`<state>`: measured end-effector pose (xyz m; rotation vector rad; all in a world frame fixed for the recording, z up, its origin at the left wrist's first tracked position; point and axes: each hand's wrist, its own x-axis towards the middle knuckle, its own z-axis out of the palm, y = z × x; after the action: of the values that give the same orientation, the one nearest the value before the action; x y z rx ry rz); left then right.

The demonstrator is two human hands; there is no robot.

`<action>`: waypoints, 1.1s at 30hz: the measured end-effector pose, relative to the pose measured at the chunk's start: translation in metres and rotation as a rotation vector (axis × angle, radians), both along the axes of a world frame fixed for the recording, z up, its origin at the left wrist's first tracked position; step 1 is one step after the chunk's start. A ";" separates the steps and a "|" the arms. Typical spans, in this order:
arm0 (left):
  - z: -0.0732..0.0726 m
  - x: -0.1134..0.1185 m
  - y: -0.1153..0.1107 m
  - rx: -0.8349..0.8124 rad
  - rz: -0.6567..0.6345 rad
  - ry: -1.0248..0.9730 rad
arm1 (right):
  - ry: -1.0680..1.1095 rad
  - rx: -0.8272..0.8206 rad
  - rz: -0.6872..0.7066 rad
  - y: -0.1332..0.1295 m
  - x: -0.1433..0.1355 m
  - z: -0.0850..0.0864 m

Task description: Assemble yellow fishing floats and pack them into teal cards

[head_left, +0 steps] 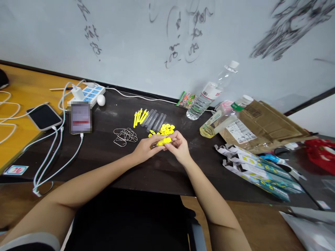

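Note:
Both of my hands meet above the dark table around a small slim tube-like piece (164, 141), bright yellow at its right end and dark at its left end. My left hand (145, 149) is closed on the dark end, fingers pinching it. On the yellow end, my right hand (180, 147) has its thumb and fingers pressed. Just beyond the fingers lie a heap of yellow caps (167, 129), a row of clear tubes (155, 120) and several yellow rods (140, 117). A tangle of thin metal hooks (125, 136) is left of my left hand.
Cables, a phone (45, 116) and a power strip (92, 93) occupy the left. At the back right stand a water bottle (205, 99) and a second bottle (225, 116), beside a brown parcel (269, 125). Flattened boxes (259, 172) lie to the right. A whiteboard (131, 45) rises behind.

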<state>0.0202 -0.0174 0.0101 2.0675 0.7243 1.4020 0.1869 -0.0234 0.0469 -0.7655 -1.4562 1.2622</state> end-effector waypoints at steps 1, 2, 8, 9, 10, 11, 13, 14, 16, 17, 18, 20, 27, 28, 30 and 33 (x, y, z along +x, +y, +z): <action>0.001 0.000 0.000 -0.004 -0.010 0.004 | 0.003 0.003 0.016 0.001 0.001 0.000; 0.001 -0.001 -0.001 -0.009 -0.018 0.012 | 0.003 0.005 0.030 0.001 0.002 0.000; 0.006 -0.003 -0.004 0.002 -0.004 0.072 | -0.038 0.010 0.055 0.002 0.005 -0.001; 0.006 -0.002 -0.004 0.002 0.002 0.073 | -0.041 0.010 0.053 0.003 0.005 -0.002; 0.006 -0.002 -0.003 -0.002 0.007 0.071 | -0.039 0.012 0.050 0.003 0.006 -0.003; 0.005 -0.002 -0.003 -0.007 0.013 0.062 | -0.029 0.019 0.046 0.004 0.006 -0.004; 0.002 -0.001 -0.002 -0.019 0.023 0.037 | 0.010 0.046 0.036 0.005 0.007 -0.007; 0.001 0.000 -0.001 -0.027 0.025 0.025 | 0.027 0.063 0.029 0.005 0.007 -0.008; -0.001 0.000 0.000 -0.036 0.023 0.001 | 0.031 0.088 0.006 0.006 0.007 -0.009; -0.002 0.000 0.000 -0.035 0.019 -0.005 | 0.018 0.093 -0.011 0.006 0.008 -0.010; -0.002 0.001 0.001 -0.029 0.016 -0.006 | 0.003 0.094 -0.030 0.006 0.008 -0.010; -0.002 0.001 0.000 -0.003 0.018 -0.004 | -0.014 0.091 -0.064 0.005 0.007 -0.010; 0.003 0.002 -0.002 0.094 0.018 0.009 | 0.019 0.044 -0.128 0.003 0.000 -0.006; 0.003 0.003 -0.002 0.096 0.020 0.015 | 0.031 0.036 -0.139 0.002 -0.001 -0.006; 0.003 0.003 -0.002 0.095 0.027 0.032 | 0.062 0.024 -0.169 0.001 -0.005 -0.007; 0.004 0.004 -0.002 0.064 0.026 0.048 | 0.106 0.021 -0.213 -0.001 -0.011 -0.014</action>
<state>0.0242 -0.0193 0.0143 2.1551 0.7371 1.4106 0.1754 -0.0241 0.0325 -0.8054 -1.2655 1.1066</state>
